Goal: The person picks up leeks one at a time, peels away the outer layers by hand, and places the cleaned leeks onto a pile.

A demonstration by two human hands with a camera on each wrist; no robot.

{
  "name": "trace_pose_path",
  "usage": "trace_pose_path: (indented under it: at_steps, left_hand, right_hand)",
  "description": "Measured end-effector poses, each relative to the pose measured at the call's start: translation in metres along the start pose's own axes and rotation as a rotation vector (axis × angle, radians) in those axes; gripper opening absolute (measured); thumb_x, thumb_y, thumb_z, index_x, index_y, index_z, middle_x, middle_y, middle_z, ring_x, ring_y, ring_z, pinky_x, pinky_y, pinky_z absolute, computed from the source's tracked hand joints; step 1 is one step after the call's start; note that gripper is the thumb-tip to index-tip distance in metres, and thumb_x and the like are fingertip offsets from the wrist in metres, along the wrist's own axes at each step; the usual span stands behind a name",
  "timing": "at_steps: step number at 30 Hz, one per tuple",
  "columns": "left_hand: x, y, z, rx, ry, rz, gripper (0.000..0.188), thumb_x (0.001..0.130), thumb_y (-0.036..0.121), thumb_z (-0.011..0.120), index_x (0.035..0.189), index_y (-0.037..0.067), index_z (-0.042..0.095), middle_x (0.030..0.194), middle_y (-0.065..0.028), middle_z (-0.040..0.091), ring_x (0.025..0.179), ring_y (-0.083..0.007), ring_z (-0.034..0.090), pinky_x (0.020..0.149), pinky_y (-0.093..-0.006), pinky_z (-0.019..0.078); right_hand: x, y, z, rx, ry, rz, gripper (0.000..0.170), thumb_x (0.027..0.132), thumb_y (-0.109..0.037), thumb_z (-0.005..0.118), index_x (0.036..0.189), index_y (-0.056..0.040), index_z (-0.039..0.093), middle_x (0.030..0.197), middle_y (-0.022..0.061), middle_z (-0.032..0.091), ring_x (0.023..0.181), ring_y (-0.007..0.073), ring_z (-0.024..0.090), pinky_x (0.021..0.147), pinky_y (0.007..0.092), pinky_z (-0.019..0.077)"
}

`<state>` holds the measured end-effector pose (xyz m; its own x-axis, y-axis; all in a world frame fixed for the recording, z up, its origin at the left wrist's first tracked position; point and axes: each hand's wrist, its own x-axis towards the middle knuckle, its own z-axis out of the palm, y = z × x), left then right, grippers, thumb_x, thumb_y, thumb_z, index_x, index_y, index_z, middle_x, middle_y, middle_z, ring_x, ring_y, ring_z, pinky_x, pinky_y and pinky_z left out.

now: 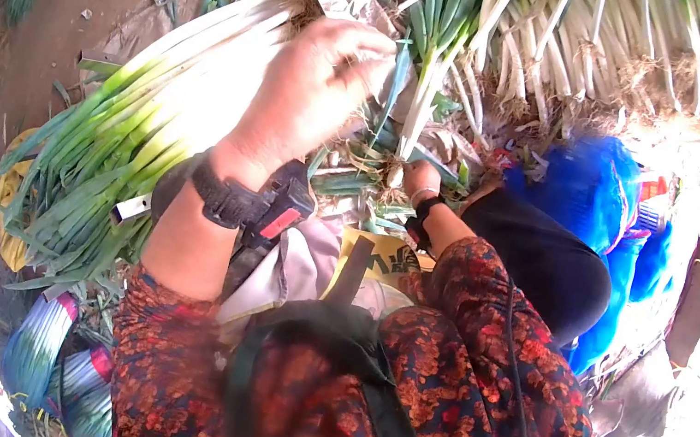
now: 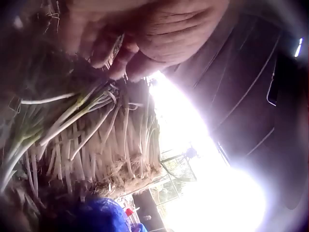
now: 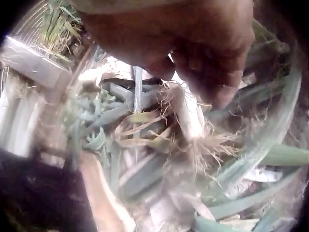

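Observation:
My right hand (image 1: pixel 420 179) grips green onions low on their white stalks (image 1: pixel 421 105). In the right wrist view, a white root end (image 3: pixel 189 116) with shaggy roots sticks out below the curled fingers (image 3: pixel 227 92). My left hand (image 1: pixel 322 83) is raised to the left of them, bent at the wrist, with its fingers bent inward. Thin strands show near it, but I cannot tell whether it holds any. In the left wrist view, its fingers (image 2: pixel 140 63) point down, over loose stalks behind. Beside the left forearm lies a large pile of white-stemmed green onions (image 1: pixel 180 67).
More green onions (image 1: pixel 605 48) are stacked along the back, roots toward me. Taped bundles (image 1: pixel 40 342) lie at lower left. To the right is someone in blue clothing (image 1: pixel 595 182). Leaf scraps (image 3: pixel 116 101) litter the ground, and a metal bar (image 3: pixel 36 63) shows in the right wrist view.

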<state>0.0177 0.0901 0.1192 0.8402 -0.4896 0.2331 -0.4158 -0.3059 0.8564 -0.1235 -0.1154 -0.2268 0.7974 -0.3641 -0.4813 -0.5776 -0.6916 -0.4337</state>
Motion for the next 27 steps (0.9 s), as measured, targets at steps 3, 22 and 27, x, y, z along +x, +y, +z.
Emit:
trace_pose_path:
  at_steps: [3, 22, 27]
  left_hand:
    - [0.01, -0.002, -0.007, 0.042, 0.076, -0.145, 0.017, 0.092, 0.013, 0.064, 0.105, 0.001, 0.065, 0.103, -0.0072, 0.065, 0.092, -0.014, 0.063, 0.082, -0.0272, 0.0501]
    - [0.019, -0.028, -0.005, 0.019, 0.03, -0.283, 0.022, 0.093, 0.019, 0.061, 0.101, -0.001, 0.067, 0.087, -0.0064, 0.068, 0.082, -0.012, 0.061, 0.076, -0.0271, 0.0481]
    - [0.022, -0.038, 0.015, 0.068, -0.168, -0.361, 0.033, 0.094, 0.035, 0.059, 0.093, 0.003, 0.069, 0.068, -0.0074, 0.065, 0.059, -0.0168, 0.06, 0.056, -0.0323, 0.0459]
  right_hand:
    - [0.019, -0.017, -0.004, -0.016, -0.093, 0.103, 0.046, 0.086, -0.045, 0.06, 0.095, -0.0006, 0.069, 0.093, 0.0236, 0.068, 0.091, 0.04, 0.065, 0.079, 0.0464, 0.0513]
    - [0.01, -0.097, -0.148, 1.168, -0.317, 0.289, 0.031, 0.09, -0.037, 0.059, 0.106, -0.0117, 0.06, 0.071, -0.0003, 0.051, 0.052, 0.0145, 0.049, 0.045, 0.0283, 0.0402]
    - [-0.152, -0.148, -0.224, 0.841, -0.406, -0.287, 0.039, 0.098, -0.035, 0.048, 0.121, -0.0053, 0.056, 0.07, -0.0012, 0.051, 0.053, 0.01, 0.048, 0.048, 0.0235, 0.0403]
